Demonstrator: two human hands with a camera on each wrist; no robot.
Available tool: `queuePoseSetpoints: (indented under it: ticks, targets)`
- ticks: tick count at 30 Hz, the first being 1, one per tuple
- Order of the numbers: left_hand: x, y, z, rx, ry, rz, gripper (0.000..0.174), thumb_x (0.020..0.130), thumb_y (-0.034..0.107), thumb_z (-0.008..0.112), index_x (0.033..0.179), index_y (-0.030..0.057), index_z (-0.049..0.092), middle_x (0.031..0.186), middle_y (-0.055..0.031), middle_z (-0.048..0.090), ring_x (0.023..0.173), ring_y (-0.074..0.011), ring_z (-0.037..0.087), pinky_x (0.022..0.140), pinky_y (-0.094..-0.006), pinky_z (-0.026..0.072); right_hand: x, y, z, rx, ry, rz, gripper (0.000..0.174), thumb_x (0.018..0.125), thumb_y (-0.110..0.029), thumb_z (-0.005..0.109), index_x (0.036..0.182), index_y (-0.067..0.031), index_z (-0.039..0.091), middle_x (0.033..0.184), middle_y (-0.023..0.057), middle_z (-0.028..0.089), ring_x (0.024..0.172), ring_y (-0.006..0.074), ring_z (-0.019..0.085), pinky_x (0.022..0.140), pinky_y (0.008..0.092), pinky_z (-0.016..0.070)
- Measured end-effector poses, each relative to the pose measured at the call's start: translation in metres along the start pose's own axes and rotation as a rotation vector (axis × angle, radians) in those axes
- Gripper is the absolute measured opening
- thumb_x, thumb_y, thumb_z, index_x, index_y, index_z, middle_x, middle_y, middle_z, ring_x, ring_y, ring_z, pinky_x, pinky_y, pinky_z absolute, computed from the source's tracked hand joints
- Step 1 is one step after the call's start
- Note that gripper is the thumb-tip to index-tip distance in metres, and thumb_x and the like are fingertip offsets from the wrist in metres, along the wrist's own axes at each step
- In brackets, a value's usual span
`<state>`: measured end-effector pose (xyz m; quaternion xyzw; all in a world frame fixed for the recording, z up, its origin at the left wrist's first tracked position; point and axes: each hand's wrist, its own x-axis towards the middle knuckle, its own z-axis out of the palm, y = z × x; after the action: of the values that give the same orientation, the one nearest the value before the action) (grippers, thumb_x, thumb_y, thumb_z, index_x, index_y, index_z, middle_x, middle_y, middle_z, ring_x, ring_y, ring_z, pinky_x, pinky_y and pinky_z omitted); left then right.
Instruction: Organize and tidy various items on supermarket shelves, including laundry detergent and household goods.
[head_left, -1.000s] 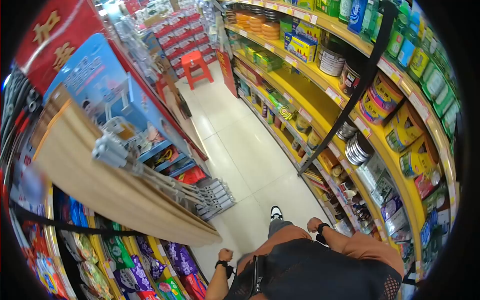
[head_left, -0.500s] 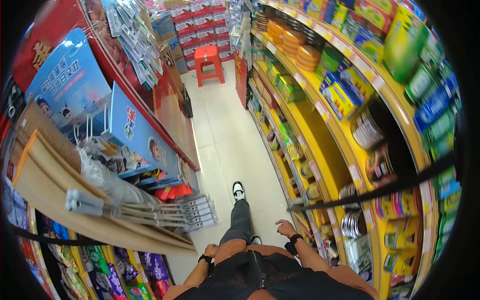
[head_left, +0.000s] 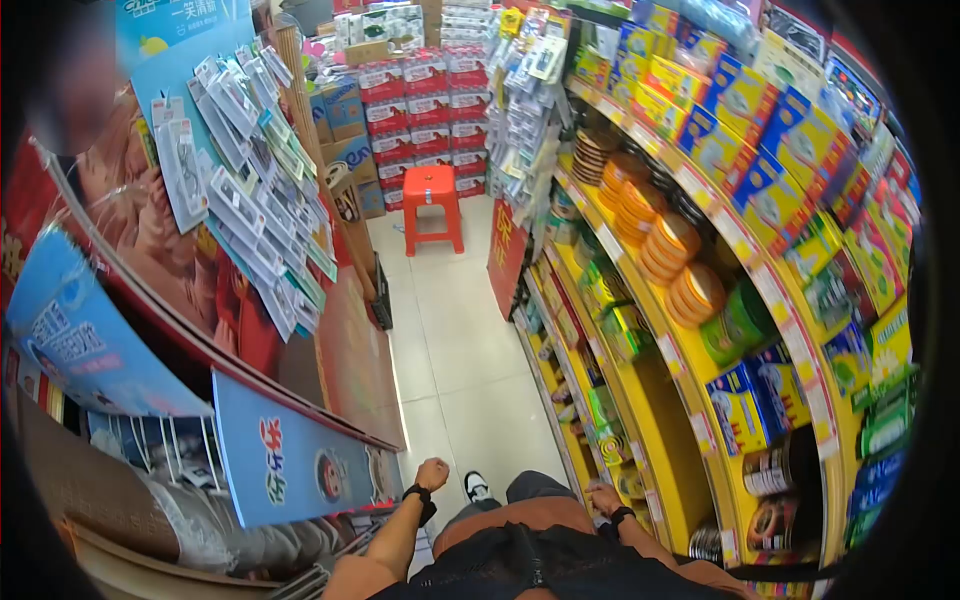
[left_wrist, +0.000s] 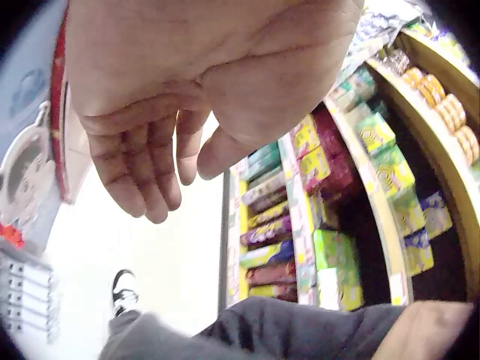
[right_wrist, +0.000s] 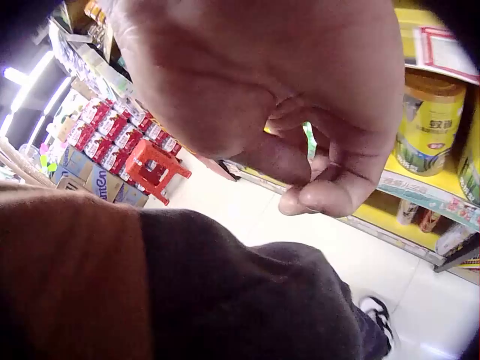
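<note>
My left hand (head_left: 431,474) hangs beside the body at the lower middle of the head view, a dark band on its wrist. In the left wrist view that hand (left_wrist: 180,97) has relaxed fingers and holds nothing. The right hand (head_left: 603,498) is near the lower yellow shelves (head_left: 672,470) on the right, apart from them. Loosely curled fingers and no object show on the right hand (right_wrist: 285,112) in the right wrist view. A black and white shoe (head_left: 478,487) is on the tiled floor (head_left: 460,350) between the hands.
A red stool (head_left: 431,205) stands down the aisle before stacked red cartons (head_left: 425,110). Along the left are a blue display panel (head_left: 290,460) and hanging packets (head_left: 245,190). Boxes and tins (head_left: 694,295) fill shelves on the right.
The view has moved forward along the aisle, with the stool and hanging packets looking nearer. The left hand has swung forward, and the right hand has dropped back toward the body.
</note>
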<state>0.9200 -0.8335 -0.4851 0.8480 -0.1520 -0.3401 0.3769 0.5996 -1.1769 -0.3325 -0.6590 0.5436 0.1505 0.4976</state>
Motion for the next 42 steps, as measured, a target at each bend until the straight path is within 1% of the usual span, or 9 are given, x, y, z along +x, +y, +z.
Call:
queuePoseSetpoints:
  ticks: [7, 11, 13, 16, 22, 27, 32, 37, 42]
  targets:
    - [0.03, 0.068, -0.061, -0.619, -0.044, -0.093, 0.027, 0.094, 0.023, 0.061, 0.103, -0.0006, 0.068, 0.082, -0.0085, 0.072, 0.067, -0.0156, 0.069, 0.056, -0.0286, 0.0551, 0.094, -0.106, 0.021, -0.373, -0.107, -0.05, 0.029, 0.098, -0.021, 0.054, 0.086, -0.0024, 0.073, 0.074, 0.0086, 0.065, 0.063, 0.0192, 0.058, 0.055, 0.0376, 0.0461]
    - [0.038, -0.004, -0.052, -0.347, -0.267, -0.386, 0.026, 0.092, 0.031, 0.065, 0.097, 0.0057, 0.07, 0.093, -0.0121, 0.073, 0.076, -0.0212, 0.071, 0.066, -0.038, 0.0589, 0.226, -0.14, 0.022, -0.701, -0.316, -0.437, 0.018, 0.088, -0.011, 0.057, 0.093, -0.0004, 0.071, 0.07, 0.0072, 0.062, 0.059, 0.0178, 0.057, 0.053, 0.0355, 0.0467]
    - [0.057, -0.055, -0.052, 0.271, -0.322, 0.181, 0.036, 0.077, 0.035, 0.076, 0.082, -0.001, 0.074, 0.074, -0.0151, 0.072, 0.07, -0.0255, 0.071, 0.061, -0.0359, 0.0556, 0.241, -0.23, 0.027, -0.166, -0.293, -0.121, 0.026, 0.082, -0.009, 0.057, 0.102, -0.0005, 0.073, 0.069, 0.0108, 0.067, 0.056, 0.0202, 0.063, 0.053, 0.0333, 0.0502]
    - [0.076, -0.039, -0.076, 0.147, -0.378, -0.356, 0.035, 0.078, 0.034, 0.074, 0.086, 0.0004, 0.075, 0.083, -0.018, 0.072, 0.08, -0.0298, 0.07, 0.069, -0.0381, 0.0556, 0.262, -0.327, 0.023, -0.133, -0.287, -0.12, 0.036, 0.079, -0.002, 0.053, 0.112, -0.0004, 0.07, 0.068, 0.0096, 0.066, 0.053, 0.0191, 0.06, 0.05, 0.0326, 0.0493]
    - [0.235, 0.022, -0.13, 0.281, -0.21, -0.28, 0.035, 0.08, 0.034, 0.071, 0.095, 0.0033, 0.078, 0.102, -0.0237, 0.072, 0.1, -0.0385, 0.07, 0.086, -0.0423, 0.0556, 0.3, -0.423, 0.02, -0.131, -0.28, -0.229, 0.035, 0.082, -0.001, 0.052, 0.113, 0.0014, 0.067, 0.07, 0.0061, 0.06, 0.057, 0.0156, 0.057, 0.051, 0.0319, 0.0454]
    - [0.363, 0.171, -0.236, 0.27, -0.115, -0.166, 0.037, 0.08, 0.026, 0.064, 0.108, 0.0029, 0.074, 0.112, -0.0259, 0.069, 0.109, -0.0419, 0.065, 0.097, -0.0459, 0.052, 0.289, -0.481, 0.023, -0.223, -0.187, -0.28, 0.044, 0.075, 0.003, 0.056, 0.117, -0.0031, 0.067, 0.067, 0.0054, 0.064, 0.06, 0.0145, 0.062, 0.054, 0.0315, 0.0522]
    - [0.466, 0.318, -0.285, 0.166, -0.075, 0.373, 0.029, 0.084, 0.023, 0.062, 0.091, -0.0035, 0.072, 0.087, -0.0252, 0.071, 0.085, -0.0417, 0.069, 0.078, -0.046, 0.0539, 0.312, -0.492, 0.023, 0.23, -0.348, -0.355, 0.047, 0.079, -0.002, 0.058, 0.127, -0.0022, 0.059, 0.08, 0.0084, 0.065, 0.068, 0.0144, 0.063, 0.058, 0.0318, 0.0536]
    - [0.494, 0.507, -0.331, 0.001, -0.522, 0.593, 0.029, 0.092, 0.025, 0.067, 0.092, -0.0039, 0.069, 0.081, -0.0169, 0.071, 0.075, -0.0268, 0.068, 0.071, -0.0373, 0.0529, 0.217, -0.603, 0.005, 0.053, -0.066, -0.487, 0.047, 0.084, 0.001, 0.056, 0.131, -0.002, 0.059, 0.107, 0.0093, 0.059, 0.089, 0.0171, 0.06, 0.078, 0.0315, 0.0524]
    - [0.472, 0.609, -0.362, 0.049, -0.981, 0.866, 0.023, 0.096, 0.021, 0.067, 0.103, -0.0006, 0.069, 0.089, -0.007, 0.07, 0.079, -0.0156, 0.062, 0.071, -0.031, 0.0506, 0.114, -0.709, -0.019, 0.077, 0.195, -0.536, 0.042, 0.087, -0.002, 0.059, 0.129, -0.0032, 0.061, 0.1, 0.0078, 0.064, 0.09, 0.0153, 0.059, 0.078, 0.03, 0.0491]
